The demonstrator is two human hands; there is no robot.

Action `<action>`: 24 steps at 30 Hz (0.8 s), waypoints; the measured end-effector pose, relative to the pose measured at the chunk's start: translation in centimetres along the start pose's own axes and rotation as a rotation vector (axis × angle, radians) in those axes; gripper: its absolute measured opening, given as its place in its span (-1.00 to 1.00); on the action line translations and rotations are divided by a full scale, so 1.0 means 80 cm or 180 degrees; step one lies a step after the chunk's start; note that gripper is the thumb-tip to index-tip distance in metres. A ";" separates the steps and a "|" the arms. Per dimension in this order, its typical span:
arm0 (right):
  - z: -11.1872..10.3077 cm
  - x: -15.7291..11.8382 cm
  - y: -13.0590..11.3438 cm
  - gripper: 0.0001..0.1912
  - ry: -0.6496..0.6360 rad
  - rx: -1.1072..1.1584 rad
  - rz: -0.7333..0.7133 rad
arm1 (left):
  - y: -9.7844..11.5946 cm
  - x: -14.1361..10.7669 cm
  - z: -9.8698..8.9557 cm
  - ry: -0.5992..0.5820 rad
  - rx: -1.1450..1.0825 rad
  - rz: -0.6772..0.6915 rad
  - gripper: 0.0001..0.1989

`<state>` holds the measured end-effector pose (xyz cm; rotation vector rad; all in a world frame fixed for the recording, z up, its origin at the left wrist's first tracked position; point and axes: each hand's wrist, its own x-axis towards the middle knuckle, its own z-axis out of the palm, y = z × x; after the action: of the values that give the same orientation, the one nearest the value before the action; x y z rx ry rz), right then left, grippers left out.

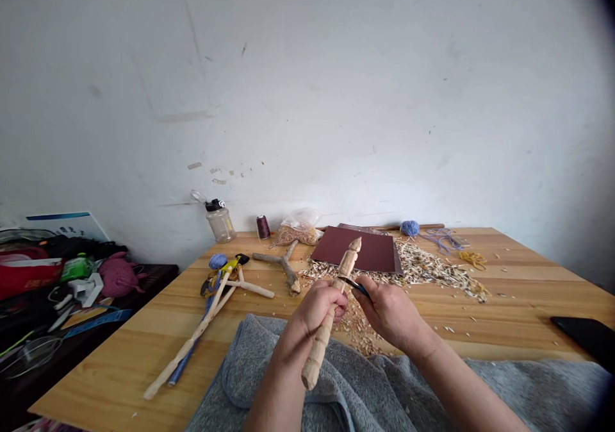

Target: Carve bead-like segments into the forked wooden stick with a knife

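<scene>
- From your head camera, your left hand is closed firmly around a carved wooden stick - the stick is tilted, its shaped top end up above the table and its lower end hanging over your lap.
- Your right hand is closed on a small carving knife, mostly hidden by your fingers; its dark end reaches the stick just above your left hand.
- Your hands are close together, above a grey fleece cloth across your lap and the near edge of a pine table.
- Wood shavings lie in a wide scatter beyond and beneath your hands, around a maroon sheet of sandpaper.
- To your left on the table are a forked branch and long peeled sticks, with a yellow-handled tool and a ball of blue yarn at their upper ends.
- Along the far edge stand a plastic bottle, a spool of purple thread and a plastic bag, with another ball of blue yarn farther right.
- A black phone sits at the right edge.
</scene>
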<state>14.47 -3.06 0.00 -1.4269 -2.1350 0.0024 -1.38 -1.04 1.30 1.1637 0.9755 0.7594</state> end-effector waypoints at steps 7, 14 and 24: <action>0.003 0.002 0.001 -0.71 -0.0107 -0.0028 0.0136 | -0.001 0.001 0.010 0.0802 0.1653 0.0728 -0.83; 0.010 0.004 0.005 -0.76 -0.0130 0.0707 0.0416 | -0.010 0.001 0.035 0.2153 0.3521 0.0875 -0.86; -0.018 0.002 0.027 -0.64 -0.0172 0.1730 0.0350 | -0.008 0.015 0.001 0.0460 0.0019 0.0584 -0.93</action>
<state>16.88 -2.46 0.59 -1.2171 -1.8904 0.6199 -0.81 -0.18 0.42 1.2281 0.9995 0.9989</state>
